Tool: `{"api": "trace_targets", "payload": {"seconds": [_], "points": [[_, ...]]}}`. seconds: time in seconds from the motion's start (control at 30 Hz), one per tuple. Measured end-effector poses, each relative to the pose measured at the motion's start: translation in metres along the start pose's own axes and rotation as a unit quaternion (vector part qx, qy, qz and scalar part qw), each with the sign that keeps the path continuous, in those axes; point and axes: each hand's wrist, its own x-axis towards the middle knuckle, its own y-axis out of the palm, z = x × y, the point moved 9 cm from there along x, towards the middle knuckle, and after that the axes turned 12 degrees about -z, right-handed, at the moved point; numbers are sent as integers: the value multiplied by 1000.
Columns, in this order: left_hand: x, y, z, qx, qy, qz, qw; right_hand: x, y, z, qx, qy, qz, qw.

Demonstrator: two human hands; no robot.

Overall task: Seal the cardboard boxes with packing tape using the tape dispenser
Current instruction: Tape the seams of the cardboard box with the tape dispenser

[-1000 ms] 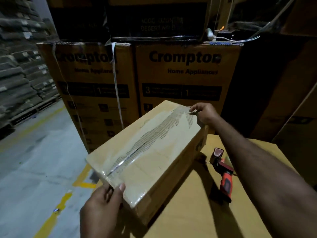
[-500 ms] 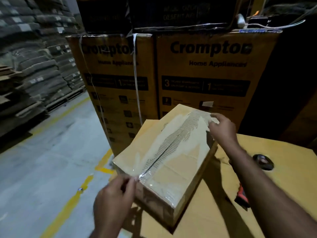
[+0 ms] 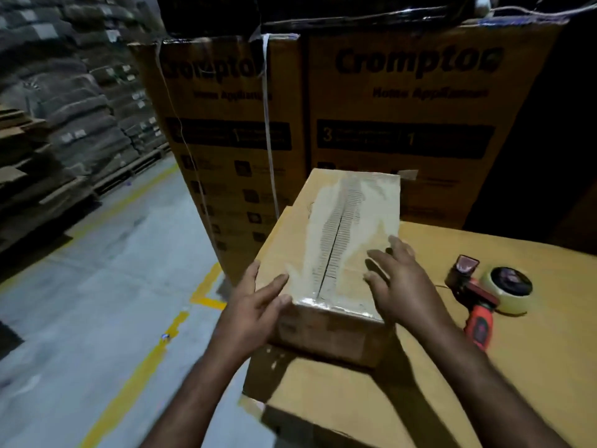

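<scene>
A small cardboard box lies on a larger flat cardboard box, its top seam covered with clear tape that runs away from me. My left hand rests with straight fingers on the box's near left corner. My right hand lies flat with spread fingers on the box's near right edge. The red-handled tape dispenser with its roll of clear tape lies on the big box, just right of my right hand, and neither hand touches it.
Two tall printed cartons stand close behind the small box, with dark cartons stacked on top. A grey floor with yellow lines drops away on the left. Stacked sacks on pallets fill the far left.
The small box has turned so its seam points straight away from me. My right hand came from the far corner to the near right edge; my left hand let go of the tape end.
</scene>
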Motion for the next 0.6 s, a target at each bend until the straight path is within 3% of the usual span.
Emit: {"api": "trace_targets", "payload": {"seconds": [0.17, 0.33, 0.6], "points": [[-3, 2, -8, 6, 100, -5, 995, -68, 14, 108, -11, -235, -35, 971], [-10, 0, -9, -22, 148, -36, 988, -68, 38, 129, 25, -268, -71, 961], [-11, -3, -6, -20, 201, -57, 978, -65, 37, 106, -39, -290, -17, 956]]}}
